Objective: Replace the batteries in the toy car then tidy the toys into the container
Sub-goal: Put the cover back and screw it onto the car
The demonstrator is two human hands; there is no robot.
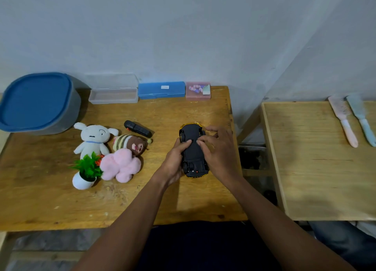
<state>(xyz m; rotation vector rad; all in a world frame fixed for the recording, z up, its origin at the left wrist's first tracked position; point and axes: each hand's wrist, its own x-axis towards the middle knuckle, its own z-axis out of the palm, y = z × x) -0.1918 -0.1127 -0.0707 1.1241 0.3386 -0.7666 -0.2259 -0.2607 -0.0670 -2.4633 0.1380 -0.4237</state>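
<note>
Black underside up: the yellow-bodied plastic toy car [193,152] is flipped wheels-to-the-ceiling at the right part of the wooden table [61,205] (resting on it or lifted a touch, I cannot tell). The left hand [176,158] grips the car's left flank, fingers curled under the side, thumb laid across the black base. The right hand [218,148] comes over from the other side, its fingers [200,143] bent and bunched, tips pressing on the middle of the underside, thumb stretched out beside the far wheel.

Off to the left, well apart from the car, sit a white plush dog [92,139], a striped brown plush [130,143], a fluffy pink plush [120,165] and a small green plant in a white pot [85,172], all huddled together. A black remote control [138,128] lies just behind them. The grey container with its blue lid [38,103] stands at the far-left corner, lid on. Along the wall: an open clear plastic box [114,95], a blue box [161,90] and a small pink box [198,91].
</note>
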